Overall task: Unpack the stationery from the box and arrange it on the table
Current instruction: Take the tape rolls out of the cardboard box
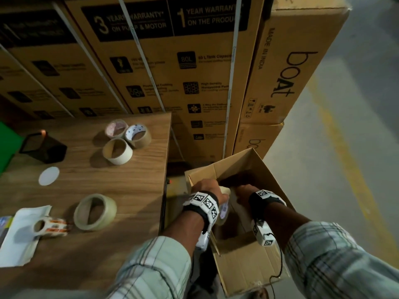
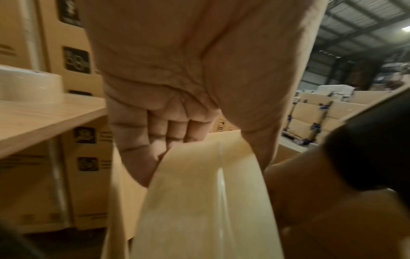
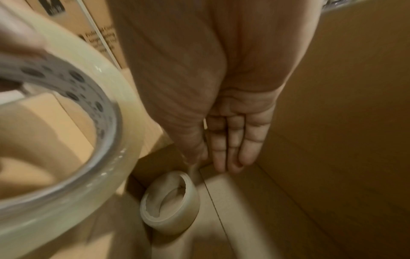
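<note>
An open cardboard box point(image 1: 241, 157) stands on the floor to the right of the wooden table point(image 1: 121, 182). Both hands are inside it. My left hand point(image 1: 206, 186) grips a clear tape roll point(image 2: 204, 201) with fingers curled through its core point(image 2: 155, 136); the same roll fills the left of the right wrist view point(image 3: 73, 157). My right hand point(image 3: 224, 154) reaches down with straight fingers, close above a smaller beige tape roll point(image 3: 170, 205) standing on edge on the box floor. The hand holds nothing.
On the table are three tape rolls together point(image 1: 117, 151), a large cream roll point(image 1: 95, 212), a small printed roll point(image 1: 50, 227) on white paper point(image 1: 19, 234), a black mesh holder point(image 1: 43, 147) and a white disc point(image 1: 48, 175). Large cartons point(image 1: 172, 61) are stacked behind.
</note>
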